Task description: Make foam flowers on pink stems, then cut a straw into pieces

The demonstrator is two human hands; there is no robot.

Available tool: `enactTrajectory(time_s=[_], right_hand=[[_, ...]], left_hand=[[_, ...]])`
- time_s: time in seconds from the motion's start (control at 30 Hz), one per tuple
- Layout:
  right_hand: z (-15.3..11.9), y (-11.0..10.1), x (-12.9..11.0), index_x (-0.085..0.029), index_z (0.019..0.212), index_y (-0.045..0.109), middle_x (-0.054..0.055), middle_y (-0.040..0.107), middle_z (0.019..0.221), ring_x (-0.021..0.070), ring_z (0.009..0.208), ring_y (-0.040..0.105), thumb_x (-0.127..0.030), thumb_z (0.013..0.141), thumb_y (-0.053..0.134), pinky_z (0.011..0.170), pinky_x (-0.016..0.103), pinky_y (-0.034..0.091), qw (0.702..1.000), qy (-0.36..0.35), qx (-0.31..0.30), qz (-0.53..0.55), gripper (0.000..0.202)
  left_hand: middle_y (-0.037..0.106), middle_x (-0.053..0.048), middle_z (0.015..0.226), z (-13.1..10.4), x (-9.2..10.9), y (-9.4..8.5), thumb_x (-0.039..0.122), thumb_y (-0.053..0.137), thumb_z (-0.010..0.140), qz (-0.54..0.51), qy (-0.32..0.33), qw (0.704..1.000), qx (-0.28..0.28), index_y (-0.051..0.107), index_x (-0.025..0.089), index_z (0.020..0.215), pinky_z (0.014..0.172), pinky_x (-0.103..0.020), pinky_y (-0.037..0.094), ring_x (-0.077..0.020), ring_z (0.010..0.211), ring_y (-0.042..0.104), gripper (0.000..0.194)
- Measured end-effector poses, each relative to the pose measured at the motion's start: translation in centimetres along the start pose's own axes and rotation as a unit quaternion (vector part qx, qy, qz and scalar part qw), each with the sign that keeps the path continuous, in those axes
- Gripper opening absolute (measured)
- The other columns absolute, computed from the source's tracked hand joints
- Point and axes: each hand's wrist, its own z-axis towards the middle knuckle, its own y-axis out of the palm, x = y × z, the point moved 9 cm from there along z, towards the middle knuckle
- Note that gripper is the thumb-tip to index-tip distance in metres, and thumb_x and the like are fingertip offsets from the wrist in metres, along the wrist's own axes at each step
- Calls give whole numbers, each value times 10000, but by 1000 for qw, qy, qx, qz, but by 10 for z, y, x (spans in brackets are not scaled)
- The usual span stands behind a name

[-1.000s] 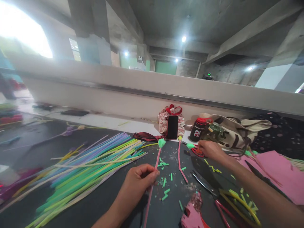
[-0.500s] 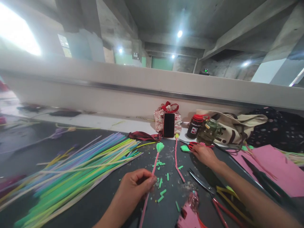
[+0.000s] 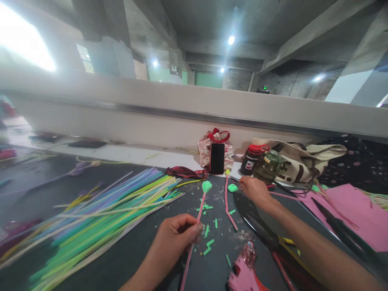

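Observation:
My left hand [image 3: 178, 234] is closed, thumb and fingertips pinching a pink pipe cleaner stem [image 3: 188, 262] topped by a green tuft [image 3: 206, 186]. Farther off, my right hand [image 3: 256, 193] is closed beside a second green tuft [image 3: 233, 188]. A pink stem [image 3: 283, 196] shows behind that hand, in line with the tuft; the fingers seem closed on it, though the grip is partly hidden. Red-handled scissors [image 3: 270, 186] lie mostly covered under the right hand. Between the hands rests a bent pink pipe cleaner [image 3: 226, 198] with a yellow tip. Short green cuttings [image 3: 210, 243] are scattered nearby.
Many coloured pipe cleaners [image 3: 115, 218] spread over the left. A phone [image 3: 217, 158] leans on a patterned pouch [image 3: 206, 147]. A black bottle [image 3: 250, 161] and green jug [image 3: 268, 167] stand behind my right hand. Pliers [image 3: 254, 224], a pink tool [image 3: 244, 270] and pink sheets [image 3: 357, 214] lie right.
My right hand has shifted slightly left, its fingers closing, and the green tuft beside it has moved left too. A pink stem now shows behind the wrist. My left hand keeps its hold.

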Motion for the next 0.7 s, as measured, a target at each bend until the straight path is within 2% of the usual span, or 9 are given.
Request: enactTrajectory(time_s=[0.17,0.33,0.5,0.6,0.7], right_hand=[[6,8,-25,-148,1028,533,58,568,1008,165,835,569,-291,847,477,714,356,476,999,1,-40,-5,237],[7,9,-29,-153,1050,522,64,550,1049,180,884,554,-292,849,472,747,381,463,999,14,-51,-7,249],[13,30,-40,-151,1048,525,64,555,1042,175,867,561,-290,844,482,735,371,470,993,18,-117,18,251],[15,36,-38,-149,1065,515,66,548,1053,180,874,560,-277,838,496,728,369,474,989,26,-139,37,262],[15,29,-24,-151,1053,523,60,553,1044,179,865,562,-279,837,496,721,360,475,989,27,-135,60,253]], left_hand=[[534,15,491,-2,3,-2,404,575,665,-6,0,1000,7,591,135,642,380,-162,256,-47,390,370,270],[546,6,502,-6,12,2,395,575,668,-9,8,1000,-18,594,133,640,407,-169,280,-56,413,396,264],[541,4,490,-8,15,3,412,570,663,-8,1,1000,-19,592,126,637,401,-169,270,-54,407,384,288],[544,7,490,-6,14,1,413,577,654,-5,-2,1000,-9,591,128,630,400,-169,275,-56,408,392,286],[537,16,475,-4,11,2,418,596,634,-26,-12,999,-14,582,136,619,392,-170,271,-50,385,381,283]])
